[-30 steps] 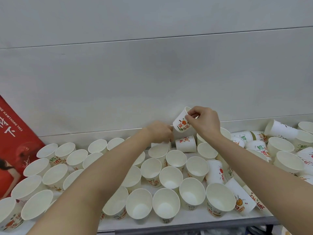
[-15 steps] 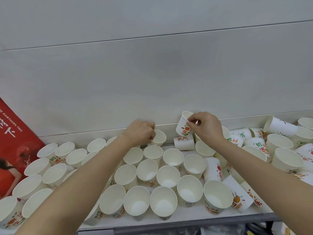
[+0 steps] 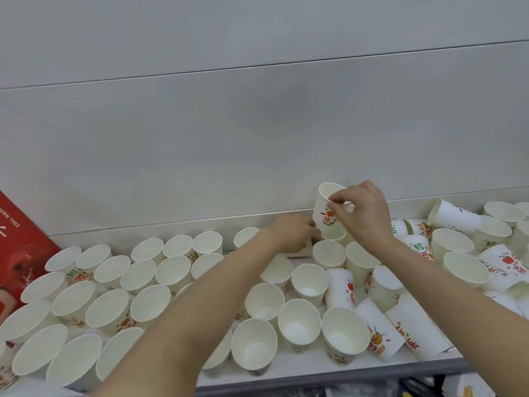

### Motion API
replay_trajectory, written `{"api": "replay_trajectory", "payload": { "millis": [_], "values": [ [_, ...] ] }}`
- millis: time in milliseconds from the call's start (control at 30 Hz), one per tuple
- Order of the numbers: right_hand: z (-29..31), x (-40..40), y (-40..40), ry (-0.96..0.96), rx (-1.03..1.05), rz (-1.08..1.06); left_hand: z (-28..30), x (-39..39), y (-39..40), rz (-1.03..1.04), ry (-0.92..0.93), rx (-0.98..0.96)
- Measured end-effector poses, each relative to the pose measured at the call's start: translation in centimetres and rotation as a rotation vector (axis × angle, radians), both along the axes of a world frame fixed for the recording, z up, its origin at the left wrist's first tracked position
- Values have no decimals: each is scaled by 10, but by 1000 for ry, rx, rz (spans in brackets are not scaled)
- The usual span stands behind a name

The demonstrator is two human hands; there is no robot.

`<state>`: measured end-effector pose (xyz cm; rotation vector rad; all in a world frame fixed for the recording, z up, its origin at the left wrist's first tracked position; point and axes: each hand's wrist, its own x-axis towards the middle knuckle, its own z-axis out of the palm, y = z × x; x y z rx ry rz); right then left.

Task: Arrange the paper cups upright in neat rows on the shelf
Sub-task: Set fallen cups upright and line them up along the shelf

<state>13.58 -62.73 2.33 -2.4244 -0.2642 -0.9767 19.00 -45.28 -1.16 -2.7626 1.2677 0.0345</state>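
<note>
— What has the right hand (image 3: 362,214) got?

— A paper cup (image 3: 326,214), held upright above the shelf (image 3: 286,371). The grip is a pinch at the rim: fingertips curl over the lip, the thumb is on the printed outer wall.

— And where is that cup compared with the others?

— Right under the grip sits another upright cup (image 3: 328,253), with more open-mouthed cups in front of it, toward the person. The held one hangs close to the back wall (image 3: 257,138).

— The left hand (image 3: 292,233)?

— Just left of the grip, low at the shelf's rear edge, its fingers reaching to the base of the held cup. Whether they are curled on anything, I cannot tell; the fingertips are hidden behind the cup and the hand itself.

— What lies to either side?

— Left of the grip, standing cups in rough rows (image 3: 114,296), mouths up. Right of the grip, a jumble of tipped cups (image 3: 463,267), several lying on their sides with fruit prints and red characters showing. Far off to the left leans a red box (image 3: 20,247).
</note>
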Motion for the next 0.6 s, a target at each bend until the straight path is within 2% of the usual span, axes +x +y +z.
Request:
{"api": "replay_trajectory", "payload": {
  "millis": [67,233,367,500,600],
  "values": [
    [-2,-2,-10,-15,0,-8,-4,4,-12,-25,-59,103],
    [-7,-6,-18,-28,34,17,1,9,-16,-63,-132,206],
    [-1,-7,-17,1,113,73,16,8,0,30,-95,108],
    [6,-4,-9,117,274,134,19,-7,34,148,-189,-22],
    [7,2,3,191,239,197,9,-19,51,219,-254,-106]
  ]
}}
